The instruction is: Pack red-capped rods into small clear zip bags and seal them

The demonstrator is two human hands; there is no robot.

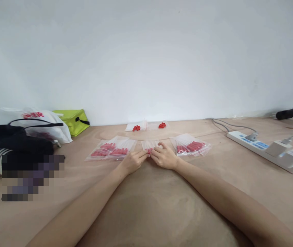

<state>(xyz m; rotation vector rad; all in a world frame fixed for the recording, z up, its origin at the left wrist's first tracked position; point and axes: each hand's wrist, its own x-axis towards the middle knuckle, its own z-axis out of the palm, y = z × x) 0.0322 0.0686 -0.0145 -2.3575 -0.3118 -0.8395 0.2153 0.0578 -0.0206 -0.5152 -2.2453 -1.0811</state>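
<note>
Between my hands lies a small clear plastic bag (148,144) with red pieces in its near end. My left hand (133,161) pinches its near left corner, fingers pressed together. At the near right side, my right hand (165,157) has its thumb and fingertips closed on the bag, one finger raised and bent. To the left is an overlapping group of filled clear bags (119,151) holding red tube-like pieces. Another stack of filled bags (191,145) lies just right of my right hand. My fingers partly cover the red pieces in the middle bag.
Against the wall lie two loose piles of red pieces (136,128) (162,125) on clear bags. A white power strip (259,145) with plugs and cables is at the right. At the left are a green box-shaped bag (75,120), a white carrier bag (59,128) and a black bag (28,147).
</note>
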